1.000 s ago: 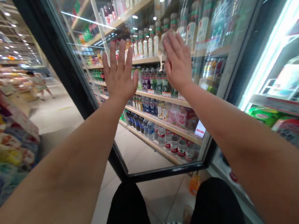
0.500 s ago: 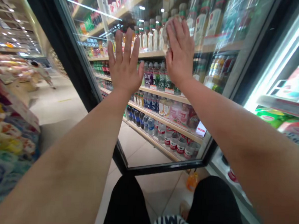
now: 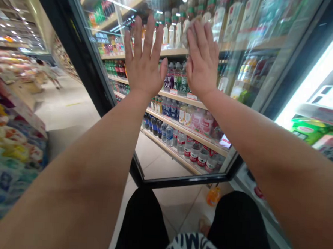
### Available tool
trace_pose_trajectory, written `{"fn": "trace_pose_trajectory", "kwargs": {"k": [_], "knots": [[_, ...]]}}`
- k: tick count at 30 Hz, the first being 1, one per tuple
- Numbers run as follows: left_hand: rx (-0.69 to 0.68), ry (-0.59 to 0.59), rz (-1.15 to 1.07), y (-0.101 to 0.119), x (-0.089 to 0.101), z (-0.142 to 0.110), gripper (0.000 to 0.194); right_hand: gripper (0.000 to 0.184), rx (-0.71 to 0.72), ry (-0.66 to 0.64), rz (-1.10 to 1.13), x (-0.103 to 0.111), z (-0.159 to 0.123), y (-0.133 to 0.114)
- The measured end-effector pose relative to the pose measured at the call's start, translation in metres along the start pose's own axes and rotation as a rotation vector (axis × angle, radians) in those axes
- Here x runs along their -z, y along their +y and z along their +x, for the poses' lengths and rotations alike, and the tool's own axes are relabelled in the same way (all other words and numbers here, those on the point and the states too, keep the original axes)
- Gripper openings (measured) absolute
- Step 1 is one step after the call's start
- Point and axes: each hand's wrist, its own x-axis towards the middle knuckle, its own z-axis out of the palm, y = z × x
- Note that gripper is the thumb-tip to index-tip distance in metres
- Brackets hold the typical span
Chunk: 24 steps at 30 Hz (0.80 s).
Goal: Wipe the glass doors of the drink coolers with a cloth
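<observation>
A black-framed glass door [image 3: 174,180] stands open in front of me, with shelves of drinks visible through it. My left hand [image 3: 144,61] lies flat against the glass, fingers spread, with nothing in it. To its right, my right hand [image 3: 203,59] presses a pale, crumpled cloth [image 3: 185,37] onto the pane. Much of the cloth is hidden beneath the fingers and palm; only its left and upper edges show.
A lit cooler shelf [image 3: 322,113] with packages is close on my right. At the left stands a display of colourful packs [image 3: 12,149]. An orange item [image 3: 213,197] rests on the floor near my right knee. A person [image 3: 48,72] is farther back in the aisle.
The view has shifted, and both hands appear slightly higher in it. My left hand stays flat on the glass; my right hand keeps the cloth against the pane.
</observation>
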Motion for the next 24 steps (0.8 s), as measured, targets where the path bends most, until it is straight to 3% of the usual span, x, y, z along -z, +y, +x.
{"fn": "trace_pose_trajectory", "kwargs": {"k": [10, 15, 21, 24], "knots": [[-0.004, -0.006, 0.025, 0.0, -0.001, 0.001, 0.081, 0.07, 0.025, 0.063, 0.037, -0.008, 0.006, 0.01], [0.003, 0.002, 0.039, 0.001, 0.001, 0.0, 0.083, 0.072, 0.144, -0.003, 0.036, -0.006, 0.007, 0.017], [-0.023, 0.007, 0.086, -0.003, -0.001, 0.001, 0.082, 0.072, 0.024, -0.012, 0.004, -0.003, 0.002, 0.007], [-0.007, -0.001, 0.076, -0.001, 0.001, 0.0, 0.083, 0.07, 0.086, -0.099, -0.024, 0.004, 0.001, 0.005]]}}
